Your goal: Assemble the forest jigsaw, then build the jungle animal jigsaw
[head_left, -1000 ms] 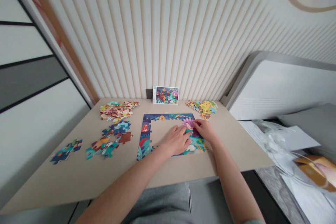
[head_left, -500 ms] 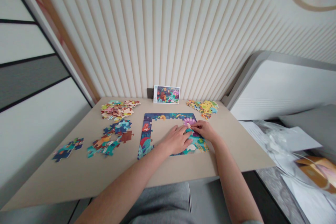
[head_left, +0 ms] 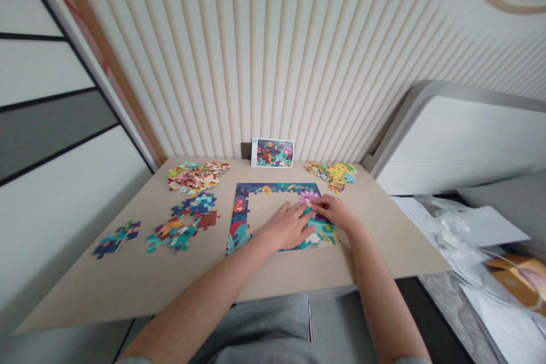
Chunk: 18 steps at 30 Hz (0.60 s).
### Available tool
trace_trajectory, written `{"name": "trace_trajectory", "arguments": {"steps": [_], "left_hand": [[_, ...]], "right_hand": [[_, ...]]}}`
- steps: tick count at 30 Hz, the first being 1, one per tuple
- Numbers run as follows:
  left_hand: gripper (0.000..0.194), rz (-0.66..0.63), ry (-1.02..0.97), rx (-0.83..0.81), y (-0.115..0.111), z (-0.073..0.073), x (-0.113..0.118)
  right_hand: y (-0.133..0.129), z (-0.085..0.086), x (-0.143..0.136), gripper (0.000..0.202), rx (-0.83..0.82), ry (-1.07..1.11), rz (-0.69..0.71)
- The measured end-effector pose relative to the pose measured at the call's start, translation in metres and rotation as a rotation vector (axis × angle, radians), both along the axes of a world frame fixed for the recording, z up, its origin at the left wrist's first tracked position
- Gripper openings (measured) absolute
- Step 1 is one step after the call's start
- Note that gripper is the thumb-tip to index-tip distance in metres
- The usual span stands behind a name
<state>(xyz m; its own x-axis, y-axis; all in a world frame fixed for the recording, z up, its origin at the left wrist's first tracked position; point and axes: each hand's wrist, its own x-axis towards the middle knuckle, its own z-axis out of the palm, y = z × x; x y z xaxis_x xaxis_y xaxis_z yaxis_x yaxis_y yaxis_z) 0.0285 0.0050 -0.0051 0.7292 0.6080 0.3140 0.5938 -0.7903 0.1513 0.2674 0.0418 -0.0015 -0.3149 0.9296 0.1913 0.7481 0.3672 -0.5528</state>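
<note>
A jigsaw puzzle (head_left: 239, 222) lies on the table as a colourful border around a bare middle, its right side filled in deeper than its left. My left hand (head_left: 288, 227) rests palm down over the bare middle and the right part of the puzzle, fingers spread, fingertips touching the pieces. From the right, my right hand (head_left: 335, 211) reaches in with thumb and fingers pinched together at a puzzle piece (head_left: 307, 203) below the purple fan shape. That piece is small and pale, and the fingers partly cover it. My left forearm hides some of the lower border.
A picture card (head_left: 273, 153) of the puzzle stands against the ribbed wall. Loose pieces lie in a pinkish pile (head_left: 198, 177), a yellow pile (head_left: 336, 174), a blue-and-brown group (head_left: 183, 227) and a small blue cluster (head_left: 115, 240). Right of the table (head_left: 392, 244) are papers and a plastic bag (head_left: 454, 230).
The view has shifted slightly, so everything sits a little further right. Both hands stay at the same spot on the puzzle, with hardly any finger movement.
</note>
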Motion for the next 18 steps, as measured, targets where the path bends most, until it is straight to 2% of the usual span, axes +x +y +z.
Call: {"name": "trace_trajectory", "arguments": {"steps": [11, 18], "left_hand": [[0.053, 0.039, -0.021, -0.016, 0.0026, -0.0052, -0.0009], [0.048, 0.038, -0.032, 0.021, 0.0022, -0.0019, 0.0001]], "right_hand": [[0.0021, -0.0008, 0.0008, 0.03, -0.005, -0.011, 0.037], [0.0011, -0.0009, 0.0002, 0.033, 0.001, -0.024, 0.028]]}}
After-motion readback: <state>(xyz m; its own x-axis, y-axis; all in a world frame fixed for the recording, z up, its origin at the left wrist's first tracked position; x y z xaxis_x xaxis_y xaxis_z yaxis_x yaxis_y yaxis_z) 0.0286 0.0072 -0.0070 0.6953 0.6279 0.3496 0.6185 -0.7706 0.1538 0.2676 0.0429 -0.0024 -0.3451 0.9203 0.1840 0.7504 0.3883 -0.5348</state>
